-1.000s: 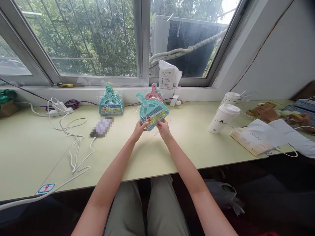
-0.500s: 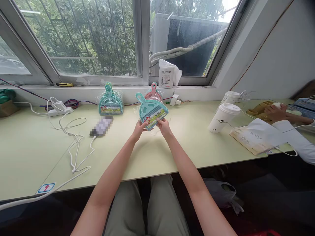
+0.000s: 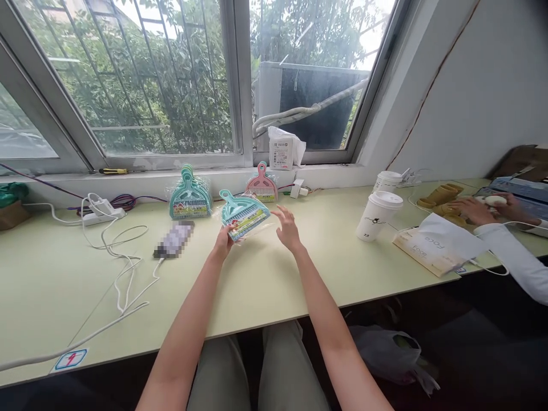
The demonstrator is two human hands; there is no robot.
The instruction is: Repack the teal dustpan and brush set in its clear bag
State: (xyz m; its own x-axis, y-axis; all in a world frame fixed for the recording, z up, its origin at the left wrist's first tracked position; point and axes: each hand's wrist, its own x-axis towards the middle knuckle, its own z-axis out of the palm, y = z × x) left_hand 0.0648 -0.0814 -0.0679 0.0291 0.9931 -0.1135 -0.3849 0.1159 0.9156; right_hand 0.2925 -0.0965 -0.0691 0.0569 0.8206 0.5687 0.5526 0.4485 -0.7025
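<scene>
Above the pale green table (image 3: 265, 285), the left hand (image 3: 223, 242) pinches the lower edge of a wrapped teal dustpan set (image 3: 243, 213), holding it tilted just off the surface. The right hand (image 3: 287, 229) hovers just beside it, fingers spread and empty. Behind, a stack of teal sets (image 3: 190, 197) and a pink set (image 3: 261, 185) lean against the window ledge. A phone (image 3: 173, 240) on its white cable lies to the left; two lidded paper cups (image 3: 378, 215) stand well to the right, near another person's hand (image 3: 470, 209).
</scene>
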